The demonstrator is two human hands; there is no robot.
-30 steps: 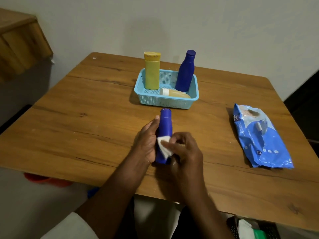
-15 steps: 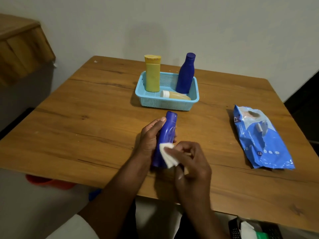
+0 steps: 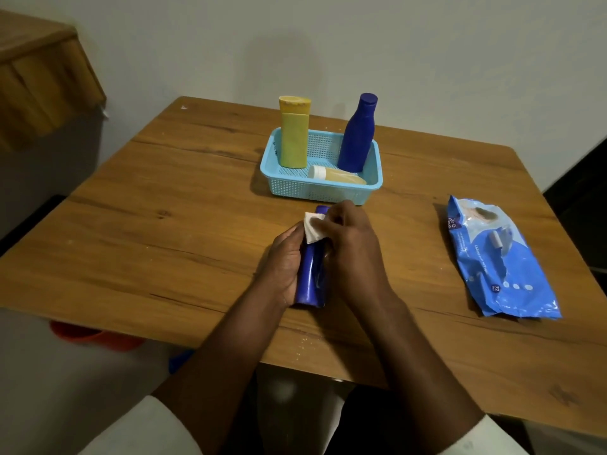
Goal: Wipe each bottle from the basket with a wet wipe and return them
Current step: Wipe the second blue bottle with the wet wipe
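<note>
Blue bottle [image 3: 311,277] lay just before the basket [image 3: 320,192], my left hand [image 3: 284,264] wrapped around it, right hand [image 3: 348,244] pinching the wipe [image 3: 312,229] at its cap; wet plastic could slip free.

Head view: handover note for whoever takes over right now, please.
Left hand grips the blue bottle low over the table. Right hand pinches the wet wipe against the bottle's top end.
Basket holds three: yellow bottle and tall blue bottle upright, small yellow bottle lying down.
Wipes pack lies to the right.
Done: one bottle out, wiping underway.
Left: finish and return it; cannot tell whether the other three are wiped.
</note>
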